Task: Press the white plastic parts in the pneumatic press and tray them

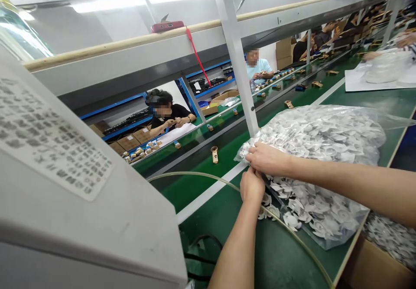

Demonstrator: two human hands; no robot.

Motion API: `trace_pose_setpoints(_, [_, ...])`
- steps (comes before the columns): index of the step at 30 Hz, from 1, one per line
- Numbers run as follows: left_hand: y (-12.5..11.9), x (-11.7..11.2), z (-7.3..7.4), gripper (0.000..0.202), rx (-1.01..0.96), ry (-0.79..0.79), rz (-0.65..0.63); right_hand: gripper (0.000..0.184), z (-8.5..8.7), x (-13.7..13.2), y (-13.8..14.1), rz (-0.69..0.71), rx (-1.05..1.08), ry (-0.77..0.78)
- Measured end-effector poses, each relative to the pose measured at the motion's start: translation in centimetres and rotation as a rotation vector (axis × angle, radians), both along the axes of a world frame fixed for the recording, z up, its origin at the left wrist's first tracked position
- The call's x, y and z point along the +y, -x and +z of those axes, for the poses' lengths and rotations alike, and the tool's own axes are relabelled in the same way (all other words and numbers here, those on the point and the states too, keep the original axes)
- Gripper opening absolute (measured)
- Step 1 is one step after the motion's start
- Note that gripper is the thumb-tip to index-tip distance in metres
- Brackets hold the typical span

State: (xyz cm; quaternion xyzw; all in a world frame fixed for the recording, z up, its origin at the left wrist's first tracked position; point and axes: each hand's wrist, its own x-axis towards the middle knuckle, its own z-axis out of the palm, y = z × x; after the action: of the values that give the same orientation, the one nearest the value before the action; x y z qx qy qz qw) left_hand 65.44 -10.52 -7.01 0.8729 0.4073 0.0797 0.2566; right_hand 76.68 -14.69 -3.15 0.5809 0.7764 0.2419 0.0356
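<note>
A large clear plastic bag (320, 135) full of small white plastic parts lies on the green work table. At its left end, my right hand (264, 157) is closed on the gathered plastic. Just below it, my left hand (252, 186) is closed at the same edge, its knuckles up against the right hand; its fingertips are mostly hidden. Some loose white parts (269, 209) lie on the table beside my left wrist. A thin yellowish hose (292, 232) runs under my left forearm and curves in front of the bag.
A grey machine housing (123, 232) fills the left. Behind the table runs a conveyor carrying brown parts (214, 154). A white post (238, 59) and an overhead shelf (130, 48) stand close. Co-workers sit across the line. A cardboard box (377, 258) of white parts stands lower right.
</note>
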Motion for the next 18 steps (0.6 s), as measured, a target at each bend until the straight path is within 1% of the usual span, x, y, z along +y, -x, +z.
trace_pose_setpoints(3, [0.7, 0.0, -0.2, 0.027, -0.001, -0.031, -0.008, 0.014, 0.2, 0.2, -0.2, -0.029, 0.035, 0.027])
trace_pose_setpoints(10, [1.6, 0.3, -1.2, 0.025, 0.069, -0.050, -0.015, 0.013, 0.5, 0.6, -0.6, -0.164, 0.158, 0.029])
trace_pose_setpoints(12, [1.8, 0.6, -1.5, 0.025, 0.091, -0.047, -0.016, 0.015, 0.7, 0.8, -0.7, -0.202, 0.209, 0.023])
trace_pose_setpoints(15, [2.1, 1.0, -2.1, 0.025, 0.131, -0.031, -0.023, 0.024, 1.1, 0.8, -0.9, -0.267, 0.296, -0.002])
trace_pose_setpoints(18, [2.1, 1.3, -2.4, 0.025, 0.161, -0.016, -0.030, 0.026, 1.1, 0.9, -1.2, -0.324, 0.375, -0.042])
